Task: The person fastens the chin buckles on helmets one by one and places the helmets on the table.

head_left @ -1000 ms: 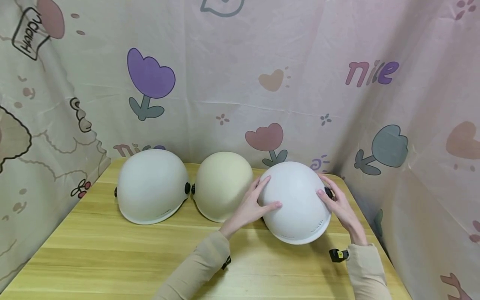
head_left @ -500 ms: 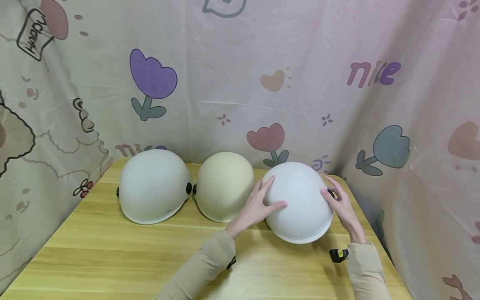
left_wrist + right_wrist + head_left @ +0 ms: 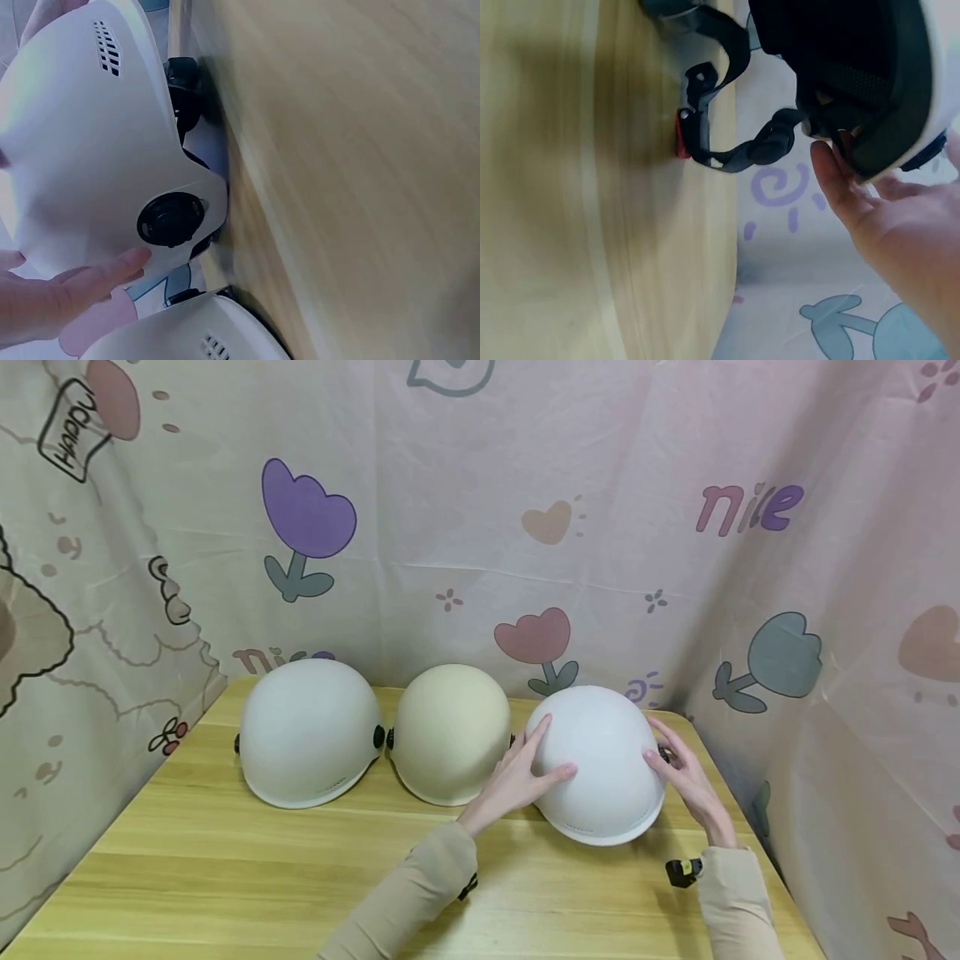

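Observation:
A white helmet [image 3: 596, 768] sits at the right, held between both hands and tilted. My left hand [image 3: 521, 777] grips its left side, thumb across the front and fingers spread on the shell. In the left wrist view, a fingertip lies beside the helmet's black round side knob [image 3: 171, 219]. My right hand [image 3: 686, 772] grips the right edge, with the thumb on the shell. In the right wrist view its fingers reach under the dark padded rim [image 3: 885, 135], and a black chin strap [image 3: 739, 154] with a red-tabbed buckle hangs down near the table.
A cream helmet [image 3: 450, 735] stands directly left of the held one. Farther left is another white helmet [image 3: 309, 735], its knob close to the cream one's. All are on a wooden table [image 3: 247, 885], with a printed curtain [image 3: 450, 485] behind and along both sides.
The held helmet has turned slightly, its front vents shifting right and its lower front rim rising a little. My left hand has moved slightly right with it; the cream helmet's right knob now shows.

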`<state>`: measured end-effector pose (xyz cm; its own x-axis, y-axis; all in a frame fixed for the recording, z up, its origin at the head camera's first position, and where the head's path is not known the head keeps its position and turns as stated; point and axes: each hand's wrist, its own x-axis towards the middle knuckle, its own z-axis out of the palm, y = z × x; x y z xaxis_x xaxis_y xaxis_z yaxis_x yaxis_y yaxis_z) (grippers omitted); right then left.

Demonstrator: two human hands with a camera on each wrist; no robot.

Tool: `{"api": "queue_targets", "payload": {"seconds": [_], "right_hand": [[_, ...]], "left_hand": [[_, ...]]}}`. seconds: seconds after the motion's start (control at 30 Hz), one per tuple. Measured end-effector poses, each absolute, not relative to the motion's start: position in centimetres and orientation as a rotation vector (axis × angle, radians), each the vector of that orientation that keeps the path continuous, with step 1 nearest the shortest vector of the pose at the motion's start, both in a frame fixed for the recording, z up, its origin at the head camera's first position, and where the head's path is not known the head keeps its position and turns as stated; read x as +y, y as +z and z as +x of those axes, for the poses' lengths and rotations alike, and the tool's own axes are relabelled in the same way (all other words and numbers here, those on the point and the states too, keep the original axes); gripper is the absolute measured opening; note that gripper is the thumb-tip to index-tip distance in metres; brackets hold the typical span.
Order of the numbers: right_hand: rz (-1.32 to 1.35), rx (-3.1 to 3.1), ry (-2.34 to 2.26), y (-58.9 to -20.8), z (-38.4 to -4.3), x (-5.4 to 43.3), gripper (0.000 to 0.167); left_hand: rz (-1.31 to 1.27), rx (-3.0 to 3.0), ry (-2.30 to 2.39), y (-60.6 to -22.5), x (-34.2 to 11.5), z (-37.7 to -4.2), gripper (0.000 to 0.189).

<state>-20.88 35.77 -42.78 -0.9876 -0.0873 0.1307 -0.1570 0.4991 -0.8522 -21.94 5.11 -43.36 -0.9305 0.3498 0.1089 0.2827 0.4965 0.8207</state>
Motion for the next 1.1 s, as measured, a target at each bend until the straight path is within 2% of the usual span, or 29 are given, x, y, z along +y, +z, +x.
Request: {"api": "queue_targets", "payload": {"seconds": [0.23, 0.5, 1.1], "right_hand": [[0.334, -2.708, 1.572, -43.3, -20.7, 36.4, 0.075], [0.394, -2.764, 1.596, -43.9, -20.7, 37.0, 0.083], [0.323, -2.719, 1.812, -45.1, -21.2, 37.3, 0.082]], "left_hand": [[0.651, 2.573, 1.443, -43.8, 4.7, -22.1, 0.098], [0.712, 2.492, 1.522, -44.3, 4.3, -22.7, 0.097], [0.699, 2.490, 1.545, -44.9, 4.7, -23.1, 0.095]]}}
